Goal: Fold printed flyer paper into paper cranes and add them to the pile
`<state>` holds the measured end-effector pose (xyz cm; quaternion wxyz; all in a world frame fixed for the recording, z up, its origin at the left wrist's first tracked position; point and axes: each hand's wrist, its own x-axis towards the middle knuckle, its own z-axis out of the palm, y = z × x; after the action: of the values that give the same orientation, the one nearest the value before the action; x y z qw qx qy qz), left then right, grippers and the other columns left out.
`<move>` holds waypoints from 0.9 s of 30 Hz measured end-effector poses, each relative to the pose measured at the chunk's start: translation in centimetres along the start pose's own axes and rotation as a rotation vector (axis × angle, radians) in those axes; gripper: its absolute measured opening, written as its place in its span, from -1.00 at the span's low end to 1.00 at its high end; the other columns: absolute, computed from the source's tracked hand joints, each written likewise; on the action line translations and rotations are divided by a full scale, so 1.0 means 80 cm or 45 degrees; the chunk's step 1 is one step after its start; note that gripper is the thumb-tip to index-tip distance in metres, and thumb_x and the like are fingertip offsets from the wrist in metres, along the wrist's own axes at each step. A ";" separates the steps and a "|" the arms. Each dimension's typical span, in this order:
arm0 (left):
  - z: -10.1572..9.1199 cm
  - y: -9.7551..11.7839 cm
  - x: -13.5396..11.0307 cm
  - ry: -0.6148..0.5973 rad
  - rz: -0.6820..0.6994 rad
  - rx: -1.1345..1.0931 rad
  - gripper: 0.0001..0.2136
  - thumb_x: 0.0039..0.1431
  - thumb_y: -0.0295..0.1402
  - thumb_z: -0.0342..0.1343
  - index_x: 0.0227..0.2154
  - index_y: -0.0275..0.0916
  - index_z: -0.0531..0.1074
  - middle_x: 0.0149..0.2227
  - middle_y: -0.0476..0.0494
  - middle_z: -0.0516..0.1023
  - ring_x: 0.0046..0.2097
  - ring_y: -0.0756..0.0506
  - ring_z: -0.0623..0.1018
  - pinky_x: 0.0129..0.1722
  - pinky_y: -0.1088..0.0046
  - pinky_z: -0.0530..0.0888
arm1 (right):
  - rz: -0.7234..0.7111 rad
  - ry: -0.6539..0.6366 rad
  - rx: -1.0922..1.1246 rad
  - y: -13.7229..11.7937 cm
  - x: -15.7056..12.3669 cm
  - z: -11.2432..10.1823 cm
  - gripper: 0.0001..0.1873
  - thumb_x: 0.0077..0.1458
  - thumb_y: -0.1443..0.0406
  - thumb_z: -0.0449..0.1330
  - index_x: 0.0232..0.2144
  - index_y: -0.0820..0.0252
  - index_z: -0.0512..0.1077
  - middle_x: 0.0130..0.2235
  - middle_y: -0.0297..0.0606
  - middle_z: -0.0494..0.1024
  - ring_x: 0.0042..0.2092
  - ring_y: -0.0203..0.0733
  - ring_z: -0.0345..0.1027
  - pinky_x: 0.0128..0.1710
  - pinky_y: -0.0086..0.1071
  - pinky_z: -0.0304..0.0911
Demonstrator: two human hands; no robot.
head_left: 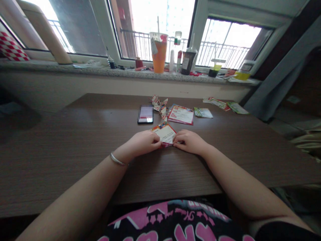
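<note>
A printed paper sheet (165, 134) with a red and orange border lies on the table between my hands. Its near edge shows a dark red strip. My left hand (147, 142) is closed on the sheet's left side, thumb along the near edge. On the right corner, my right hand (187, 140) pinches the paper with fingers curled. Just beyond the sheet are several folded red-and-white paper pieces (160, 106). A stack of similar printed sheets (181, 114) sits behind and to the right.
A phone (145, 114) lies left of the folded pieces. Green-edged paper slips (203, 112) and more papers (218, 103) are at the table's (75, 144) back right. The windowsill (95, 69) holds an orange drink cup (159, 53), a dark drink cup (188, 62) and small bottles.
</note>
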<state>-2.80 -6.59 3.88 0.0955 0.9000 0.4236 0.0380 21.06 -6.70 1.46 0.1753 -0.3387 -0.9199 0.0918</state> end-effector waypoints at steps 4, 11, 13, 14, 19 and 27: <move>0.001 -0.007 0.002 -0.006 -0.032 -0.113 -0.63 0.22 -0.09 -0.08 -0.49 -0.23 0.47 -0.44 -0.09 0.51 -0.41 -0.05 0.42 -0.43 0.48 0.23 | -0.007 -0.010 0.037 0.003 0.000 0.004 -0.87 0.16 0.30 0.18 -0.35 0.17 0.53 -0.24 -0.24 0.59 -0.15 -0.20 0.41 -0.09 -0.33 0.25; 0.008 -0.024 0.007 -0.139 -0.132 -0.435 -0.64 0.19 -0.09 -0.07 -0.44 -0.25 0.47 -0.42 -0.07 0.53 -0.40 -0.04 0.46 -0.40 0.50 0.30 | 0.078 -0.035 -0.021 -0.005 -0.001 0.003 -0.84 0.18 0.26 0.15 -0.31 0.16 0.52 -0.24 -0.23 0.58 -0.16 -0.19 0.40 -0.14 -0.35 0.23; 0.009 -0.025 0.009 -0.091 -0.099 -0.371 -0.66 0.17 -0.12 -0.04 -0.48 -0.26 0.48 -0.39 -0.09 0.52 -0.36 -0.06 0.46 -0.34 0.48 0.32 | 0.139 -0.042 -0.101 -0.011 -0.001 0.001 -0.82 0.19 0.24 0.14 -0.23 0.14 0.50 -0.23 -0.23 0.57 -0.17 -0.19 0.39 -0.18 -0.36 0.21; 0.009 -0.026 0.009 -0.060 -0.076 -0.325 -0.67 0.16 -0.13 -0.03 -0.50 -0.25 0.48 -0.38 -0.10 0.50 -0.34 -0.06 0.45 -0.32 0.47 0.33 | 0.166 -0.041 -0.143 -0.014 -0.001 0.001 -0.81 0.19 0.23 0.13 -0.19 0.13 0.49 -0.22 -0.23 0.57 -0.18 -0.19 0.39 -0.21 -0.37 0.20; 0.012 -0.027 0.011 0.003 -0.060 -0.226 -0.70 0.15 -0.17 -0.03 -0.51 -0.25 0.47 -0.35 -0.13 0.45 -0.32 -0.08 0.43 -0.30 0.44 0.33 | 0.210 -0.030 -0.320 -0.028 -0.001 0.000 -0.75 0.23 0.19 0.07 -0.10 0.10 0.42 -0.23 -0.22 0.56 -0.22 -0.17 0.40 -0.30 -0.38 0.16; 0.024 -0.031 0.012 0.159 -0.157 -0.204 -0.78 0.12 -0.20 0.03 -0.45 -0.25 0.41 -0.28 -0.13 0.38 -0.33 -0.07 0.41 -0.32 0.44 0.33 | 0.116 -0.013 -0.331 -0.025 0.000 0.005 -0.80 0.24 0.23 0.07 -0.19 0.09 0.47 -0.15 -0.26 0.57 -0.13 -0.18 0.39 -0.23 -0.39 0.17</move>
<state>-3.78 -4.57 1.47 0.1426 0.8576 0.4789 0.1218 19.69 -8.24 1.70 0.1209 -0.3994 -0.9086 -0.0187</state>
